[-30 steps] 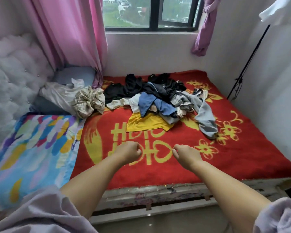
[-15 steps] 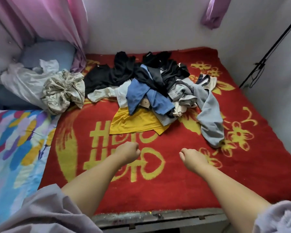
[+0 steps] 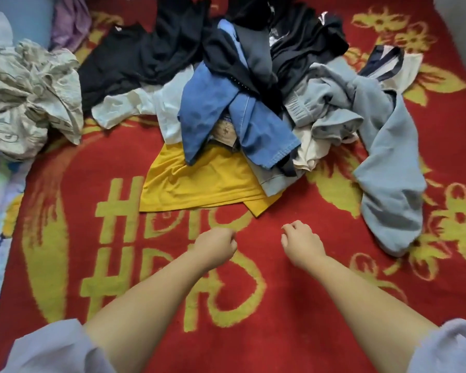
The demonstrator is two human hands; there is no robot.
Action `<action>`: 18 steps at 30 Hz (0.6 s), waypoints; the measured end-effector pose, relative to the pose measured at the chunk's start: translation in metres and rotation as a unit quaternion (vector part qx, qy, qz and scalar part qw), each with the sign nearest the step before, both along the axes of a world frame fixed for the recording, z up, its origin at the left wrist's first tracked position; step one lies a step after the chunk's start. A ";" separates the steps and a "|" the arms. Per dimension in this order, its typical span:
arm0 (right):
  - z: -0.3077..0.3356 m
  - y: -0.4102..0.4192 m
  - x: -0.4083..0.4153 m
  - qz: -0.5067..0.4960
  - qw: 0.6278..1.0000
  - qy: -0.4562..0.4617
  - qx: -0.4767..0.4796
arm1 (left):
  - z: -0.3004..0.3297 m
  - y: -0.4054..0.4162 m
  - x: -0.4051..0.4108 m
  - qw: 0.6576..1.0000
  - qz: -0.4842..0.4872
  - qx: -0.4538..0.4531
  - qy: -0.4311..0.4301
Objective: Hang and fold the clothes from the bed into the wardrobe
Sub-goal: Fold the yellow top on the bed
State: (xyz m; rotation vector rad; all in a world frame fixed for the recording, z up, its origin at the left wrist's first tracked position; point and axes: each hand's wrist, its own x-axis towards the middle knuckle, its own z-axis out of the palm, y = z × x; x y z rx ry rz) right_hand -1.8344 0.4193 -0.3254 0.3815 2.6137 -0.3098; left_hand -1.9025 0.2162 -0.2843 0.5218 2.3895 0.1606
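Left hand (image 3: 216, 244) and right hand (image 3: 301, 242) hovering fisted, fingers curled on nothing, clothes pile (image 3: 240, 103) lying just beyond on red blanket (image 3: 293, 305) — pile's far edge cut off.

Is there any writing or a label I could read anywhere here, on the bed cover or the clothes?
Large yellow sign on the red blanket: a Chinese "double happiness" character (囍), partly hidden by the yellow shirt and the arms.
Pale crumpled cloth: printed markings, too creased to read.
Black garment: a small white mark, too blurred to read.
Nothing else legible.
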 end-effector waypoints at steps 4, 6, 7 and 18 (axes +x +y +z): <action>-0.076 -0.002 0.000 -0.033 0.993 0.110 0.017 | -0.075 0.016 -0.015 0.993 -0.053 -0.017 0.101; -0.099 -0.002 0.012 -0.050 0.979 0.197 0.014 | -0.112 0.008 -0.020 0.980 -0.072 0.005 0.184; -0.107 -0.002 0.018 -0.043 0.973 0.228 0.016 | -0.128 0.003 -0.021 0.972 -0.076 0.033 0.218; -0.122 0.000 0.021 -0.023 0.955 0.294 0.042 | -0.151 0.021 -0.079 0.942 0.012 0.060 0.331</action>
